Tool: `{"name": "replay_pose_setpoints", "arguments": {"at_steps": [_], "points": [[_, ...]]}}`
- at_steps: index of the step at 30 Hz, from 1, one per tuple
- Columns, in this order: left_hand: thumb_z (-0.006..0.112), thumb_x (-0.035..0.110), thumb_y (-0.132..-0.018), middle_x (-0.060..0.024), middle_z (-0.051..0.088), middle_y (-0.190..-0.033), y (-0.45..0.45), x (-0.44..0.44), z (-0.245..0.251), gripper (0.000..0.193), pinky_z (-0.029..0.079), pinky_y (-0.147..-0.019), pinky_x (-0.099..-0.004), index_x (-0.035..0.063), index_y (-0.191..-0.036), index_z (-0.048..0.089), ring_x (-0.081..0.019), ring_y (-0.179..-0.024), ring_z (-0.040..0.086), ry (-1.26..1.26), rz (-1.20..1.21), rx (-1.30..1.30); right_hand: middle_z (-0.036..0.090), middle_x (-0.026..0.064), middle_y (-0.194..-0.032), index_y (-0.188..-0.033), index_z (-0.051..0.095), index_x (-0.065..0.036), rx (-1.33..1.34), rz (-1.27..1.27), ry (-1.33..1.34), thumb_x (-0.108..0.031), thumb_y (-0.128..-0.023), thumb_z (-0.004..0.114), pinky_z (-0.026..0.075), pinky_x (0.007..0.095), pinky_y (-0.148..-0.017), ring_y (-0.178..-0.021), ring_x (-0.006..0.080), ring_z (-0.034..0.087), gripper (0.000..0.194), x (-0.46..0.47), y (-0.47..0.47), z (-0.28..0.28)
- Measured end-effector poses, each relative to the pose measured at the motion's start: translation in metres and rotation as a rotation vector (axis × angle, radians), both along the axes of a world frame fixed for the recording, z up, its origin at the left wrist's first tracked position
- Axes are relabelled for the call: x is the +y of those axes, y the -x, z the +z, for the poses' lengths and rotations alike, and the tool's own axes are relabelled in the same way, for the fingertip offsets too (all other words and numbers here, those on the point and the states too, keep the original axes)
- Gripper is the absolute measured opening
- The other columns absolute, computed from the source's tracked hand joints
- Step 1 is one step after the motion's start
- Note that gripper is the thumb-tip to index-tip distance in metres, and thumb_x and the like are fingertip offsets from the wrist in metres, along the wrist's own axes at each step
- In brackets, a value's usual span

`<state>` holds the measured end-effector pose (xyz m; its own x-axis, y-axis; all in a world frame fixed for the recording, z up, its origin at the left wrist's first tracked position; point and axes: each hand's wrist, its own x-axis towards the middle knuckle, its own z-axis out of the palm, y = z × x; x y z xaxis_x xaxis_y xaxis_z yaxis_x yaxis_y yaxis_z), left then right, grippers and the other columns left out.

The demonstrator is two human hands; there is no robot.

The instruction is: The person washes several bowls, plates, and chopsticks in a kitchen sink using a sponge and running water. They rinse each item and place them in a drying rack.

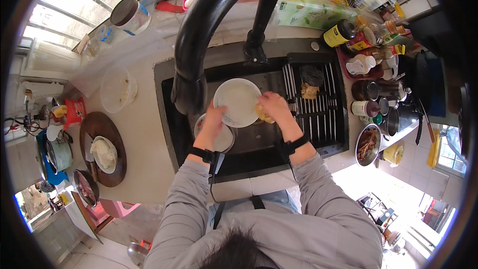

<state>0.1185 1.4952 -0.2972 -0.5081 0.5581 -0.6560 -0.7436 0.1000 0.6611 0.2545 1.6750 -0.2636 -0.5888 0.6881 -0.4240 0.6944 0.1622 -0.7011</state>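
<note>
Over the dark sink [261, 160], a white plate [239, 101] is tilted up in my left hand [213, 117], whose thumb lies over its near-left rim. My right hand [275, 105] grips a tan scouring pad [264, 114] against the plate's right edge. Below my left hand, a bowl [224, 138] with a patterned rim sits in the basin, partly covered by my wrist. The black faucet [190, 56] arches over the sink, its spout left of the plate. Whether water is running cannot be made out.
Right of the plate, a slatted drying rack [313, 119] carries another tan pad [310, 91] and a dark pad [312, 74]. A round cutting board [119, 160] on the left counter holds a cleaver [88, 149] and a bowl [112, 168] of white food. A metal bowl [378, 134] stands right of the sink.
</note>
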Motion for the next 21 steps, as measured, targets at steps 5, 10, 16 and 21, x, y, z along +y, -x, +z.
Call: {"name": "replay_pose_setpoints", "arguments": {"at_steps": [5, 10, 16, 21], "points": [[0.051, 0.013, -0.095, -0.0113, 0.057, -0.125, -0.022, -0.007, 0.007, 0.048, 0.048, -0.086, -0.0349, 0.0065, -0.142, 0.04, -0.0224, -0.112, 0.054, 0.079, 0.058, 0.175, 0.059, 0.0156, -0.103, -0.103, 0.057, -0.003, 0.497, 0.035, -0.461, -0.028, -0.083, 0.069, 0.045, 0.0426, -0.086, -0.097, 0.0366, 0.056, 0.034, -0.042, 0.02, 0.029], [0.049, 0.024, -0.1, -0.0107, 0.053, -0.129, -0.042, -0.009, 0.028, 0.049, 0.049, -0.082, -0.0342, 0.0085, -0.144, 0.036, -0.0209, -0.112, 0.054, 0.106, 0.128, 0.17, 0.056, 0.0136, -0.109, -0.109, 0.061, -0.006, 0.138, 0.367, -0.714, -0.015, -0.073, 0.074, 0.043, 0.0422, -0.09, -0.104, 0.0352, 0.053, 0.039, -0.064, 0.019, 0.035], [0.044, 0.028, -0.102, -0.0116, 0.046, -0.136, -0.052, -0.016, 0.057, 0.052, 0.055, -0.077, -0.0377, 0.0165, -0.149, 0.026, -0.0241, -0.118, 0.051, -0.011, 0.056, 0.148, 0.056, 0.0177, -0.104, -0.107, 0.062, -0.006, 0.351, -0.101, -0.399, -0.005, -0.073, 0.071, 0.051, 0.0403, -0.081, -0.093, 0.0375, 0.06, 0.036, -0.061, 0.019, 0.045], [0.04, 0.04, -0.103, -0.009, 0.038, -0.144, -0.06, -0.022, 0.073, 0.051, 0.056, -0.082, -0.0525, 0.0258, -0.149, 0.022, -0.0298, -0.128, 0.045, -0.119, -0.073, 0.086, 0.062, 0.0202, -0.107, -0.11, 0.062, -0.006, 0.339, 0.004, -0.29, -0.006, -0.075, 0.068, 0.051, 0.0431, -0.083, -0.096, 0.0387, 0.062, 0.035, -0.071, 0.035, 0.038]]}}
